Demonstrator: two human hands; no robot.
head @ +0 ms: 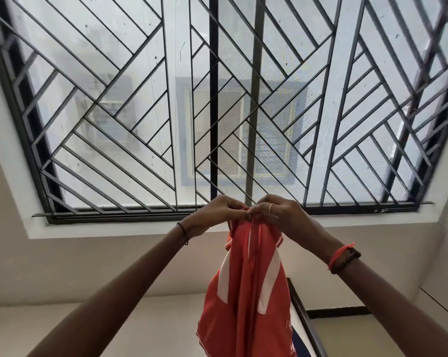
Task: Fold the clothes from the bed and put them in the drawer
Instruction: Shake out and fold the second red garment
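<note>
Both hands are up in front of the window grille (145,119), meeting at the middle of the view. The left hand (214,215) and right hand (275,215) touch each other, fingers curled and clamped on the top edge of the red white-striped garment (246,292). It hangs from that 1 pinch point, bunched and twisted, between the 2 forearms. Neither bed nor drawer is in view. The risk, as I judge it: with both grips at 1 spot, the smooth fabric could slip free, or a fold begun now would trap creases and come out crooked.
</note>
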